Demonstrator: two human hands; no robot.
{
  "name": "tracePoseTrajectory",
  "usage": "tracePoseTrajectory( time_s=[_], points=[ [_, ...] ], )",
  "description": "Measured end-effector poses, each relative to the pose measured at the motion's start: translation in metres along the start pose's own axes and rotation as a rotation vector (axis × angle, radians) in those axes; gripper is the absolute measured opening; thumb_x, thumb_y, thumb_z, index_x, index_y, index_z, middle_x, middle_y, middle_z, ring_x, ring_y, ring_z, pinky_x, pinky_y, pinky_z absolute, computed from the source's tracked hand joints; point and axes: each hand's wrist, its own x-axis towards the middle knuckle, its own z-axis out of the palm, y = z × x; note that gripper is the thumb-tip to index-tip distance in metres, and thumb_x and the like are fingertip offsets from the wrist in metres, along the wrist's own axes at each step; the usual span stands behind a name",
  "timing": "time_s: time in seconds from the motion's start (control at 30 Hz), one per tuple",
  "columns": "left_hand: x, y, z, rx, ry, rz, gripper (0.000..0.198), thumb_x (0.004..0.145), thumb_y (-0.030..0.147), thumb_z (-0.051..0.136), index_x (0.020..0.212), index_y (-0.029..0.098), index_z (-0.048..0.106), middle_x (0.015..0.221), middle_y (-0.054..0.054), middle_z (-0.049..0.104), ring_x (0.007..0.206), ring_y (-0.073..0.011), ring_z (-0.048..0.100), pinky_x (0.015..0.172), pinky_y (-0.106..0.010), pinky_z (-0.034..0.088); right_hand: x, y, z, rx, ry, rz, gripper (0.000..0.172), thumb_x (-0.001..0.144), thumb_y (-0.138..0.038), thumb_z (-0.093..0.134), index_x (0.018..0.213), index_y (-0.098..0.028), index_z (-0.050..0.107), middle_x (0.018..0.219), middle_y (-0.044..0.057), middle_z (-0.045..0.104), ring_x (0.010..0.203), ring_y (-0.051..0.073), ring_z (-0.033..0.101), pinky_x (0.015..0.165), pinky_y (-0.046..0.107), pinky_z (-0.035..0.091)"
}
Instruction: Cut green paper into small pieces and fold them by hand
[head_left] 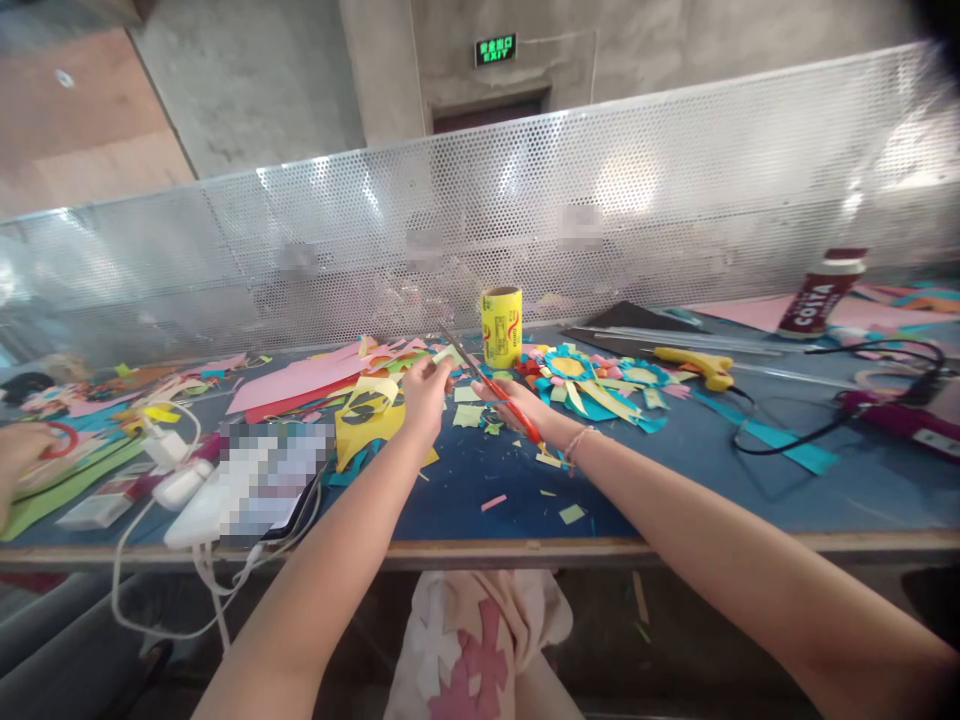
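My right hand grips red-handled scissors, whose blades point up and left toward my left hand. My left hand pinches a small pale green paper piece at the blade tips. Both hands hover over the blue table top. Small paper scraps lie beneath and between the hands.
A yellow roll stands behind the hands. Paper flowers and a yellow glue gun lie to the right, a bottle at far right. Pink and yellow sheets, a phone and charger cables lie left. Another person's hand is at the left edge.
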Motion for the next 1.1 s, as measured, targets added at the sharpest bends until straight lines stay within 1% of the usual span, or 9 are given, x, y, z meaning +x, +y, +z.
tracePoseTrajectory(
  time_s=[0.13,0.4,0.63,0.8,0.87,0.97,1.1],
  points=[
    [0.0008,-0.0018,-0.0003,-0.007,-0.012,0.019,0.015,0.069,0.028,0.061,0.062,0.017,0.054,0.050,0.003,0.044,0.044,-0.0073,0.039,0.045,-0.022,0.029,0.0000,0.0001,0.0019,0.014,-0.012,0.008,0.050,0.071,-0.069,0.045,0.067,-0.019,0.041,0.048,-0.006,0.036,0.043,0.008,0.033,0.042,0.022,0.026],
    [-0.0017,0.0013,0.0002,0.004,-0.023,0.003,0.018,0.068,0.030,0.062,0.060,0.017,0.052,0.050,0.004,0.043,0.046,-0.0081,0.040,0.047,-0.022,0.030,0.0003,-0.0008,0.0021,-0.026,0.031,0.011,0.052,0.070,-0.070,0.044,0.061,-0.019,0.037,0.046,-0.005,0.035,0.043,0.007,0.032,0.043,0.022,0.026],
    [-0.0036,0.0067,0.0006,0.048,-0.029,0.019,0.022,0.070,0.026,0.059,0.054,0.018,0.046,0.047,0.004,0.041,0.044,-0.0076,0.040,0.047,-0.022,0.029,-0.0013,-0.0055,0.0007,-0.036,0.053,0.040,0.052,0.067,-0.069,0.049,0.061,-0.018,0.043,0.047,-0.005,0.037,0.043,0.007,0.034,0.043,0.023,0.027],
    [-0.0027,0.0043,0.0001,0.065,-0.034,0.030,0.024,0.071,0.030,0.060,0.055,0.018,0.045,0.047,0.004,0.042,0.045,-0.0080,0.041,0.048,-0.022,0.030,-0.0030,-0.0070,0.0005,-0.065,0.084,0.039,0.051,0.068,-0.068,0.049,0.060,-0.018,0.044,0.044,-0.005,0.034,0.040,0.008,0.034,0.041,0.024,0.026],
    [-0.0028,0.0030,0.0001,0.065,-0.045,0.034,0.027,0.070,0.031,0.060,0.055,0.018,0.043,0.047,0.004,0.042,0.045,-0.0076,0.040,0.047,-0.022,0.029,-0.0025,-0.0059,0.0004,-0.077,0.109,0.039,0.050,0.069,-0.067,0.049,0.058,-0.019,0.042,0.043,-0.005,0.033,0.039,0.008,0.033,0.040,0.024,0.027],
    [-0.0030,0.0012,0.0004,0.075,-0.057,0.037,0.030,0.070,0.033,0.060,0.053,0.018,0.040,0.046,0.005,0.040,0.044,-0.0069,0.038,0.046,-0.022,0.029,-0.0010,-0.0030,0.0000,-0.034,0.127,0.037,0.050,0.070,-0.067,0.049,0.057,-0.020,0.036,0.042,-0.005,0.032,0.037,0.008,0.033,0.038,0.024,0.027],
    [-0.0019,-0.0022,0.0006,0.081,-0.084,0.003,0.021,0.070,0.032,0.060,0.061,0.017,0.048,0.052,0.003,0.044,0.048,-0.0086,0.044,0.046,-0.021,0.033,0.0023,0.0016,-0.0012,0.021,0.148,0.004,0.050,0.070,-0.067,0.050,0.057,-0.020,0.036,0.043,-0.006,0.031,0.038,0.007,0.030,0.038,0.023,0.024]
  ],
)
